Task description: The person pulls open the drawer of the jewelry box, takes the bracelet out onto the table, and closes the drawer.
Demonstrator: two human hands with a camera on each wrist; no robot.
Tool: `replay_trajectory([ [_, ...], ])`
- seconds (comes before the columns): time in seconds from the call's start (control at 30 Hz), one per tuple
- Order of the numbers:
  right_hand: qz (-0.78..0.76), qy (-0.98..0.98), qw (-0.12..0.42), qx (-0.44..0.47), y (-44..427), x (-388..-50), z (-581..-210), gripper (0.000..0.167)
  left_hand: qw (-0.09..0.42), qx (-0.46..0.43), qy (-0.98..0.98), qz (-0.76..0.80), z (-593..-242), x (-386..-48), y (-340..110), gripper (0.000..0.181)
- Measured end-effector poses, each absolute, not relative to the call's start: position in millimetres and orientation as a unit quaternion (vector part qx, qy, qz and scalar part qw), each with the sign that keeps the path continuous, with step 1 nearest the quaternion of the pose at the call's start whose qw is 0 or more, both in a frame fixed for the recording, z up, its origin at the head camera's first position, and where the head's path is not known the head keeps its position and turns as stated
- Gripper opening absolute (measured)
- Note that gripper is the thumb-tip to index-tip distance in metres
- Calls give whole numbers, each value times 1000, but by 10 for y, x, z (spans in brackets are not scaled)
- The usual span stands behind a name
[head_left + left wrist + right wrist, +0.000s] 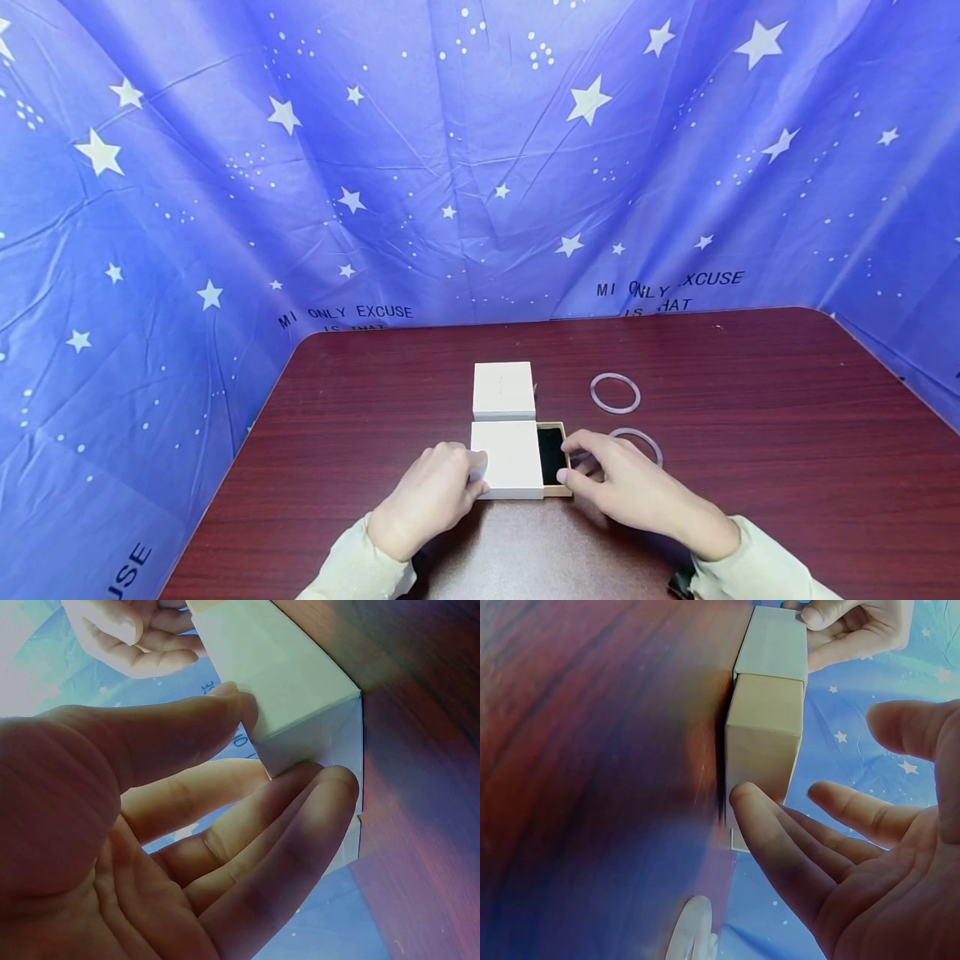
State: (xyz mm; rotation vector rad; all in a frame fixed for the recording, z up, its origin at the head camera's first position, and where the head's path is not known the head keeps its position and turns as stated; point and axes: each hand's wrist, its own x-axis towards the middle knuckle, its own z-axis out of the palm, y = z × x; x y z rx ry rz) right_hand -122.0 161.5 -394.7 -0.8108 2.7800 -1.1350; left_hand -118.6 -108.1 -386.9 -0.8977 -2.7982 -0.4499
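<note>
A white slide-out box (513,462) lies on the table, its tan inner tray (557,492) with a black lining (551,454) partly out on the right. At the left end, my left hand (435,492) holds the white outer sleeve, the thumb on one side and the fingertips against the end face (307,739). My right hand (630,483) is by the tray's outer end, fingers loosely bent and spread. In the right wrist view a fingertip meets or nearly meets the tray's end (761,761); the thumb stands off it.
A second white box (502,390) sits directly behind the first. Two pale lilac rings, bangle-like, lie to the right: one farther back (615,411), the other (637,432) partly hidden behind my right hand. Starry blue cloth (465,167) hangs behind the dark red table (360,400).
</note>
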Motion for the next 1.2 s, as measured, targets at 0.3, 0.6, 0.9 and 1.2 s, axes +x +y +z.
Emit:
replay_trajectory([
  [0.3,-362,892,14,-269,1589,-1204,-3954,25,83,-300,-939,-150,-3855,-1181,-1078,36],
  [0.6,-360,891,18,-277,1569,-1192,-3973,24,82,-300,-939,-149,-3852,-1173,-1074,36],
  [0.9,-368,886,21,-280,1555,-1172,-3977,26,83,-300,-939,-148,-3857,-1173,-1072,35],
  [1.2,-376,883,19,-282,1534,-1150,-3984,25,82,-300,-939,-146,-3848,-1175,-1077,35],
])
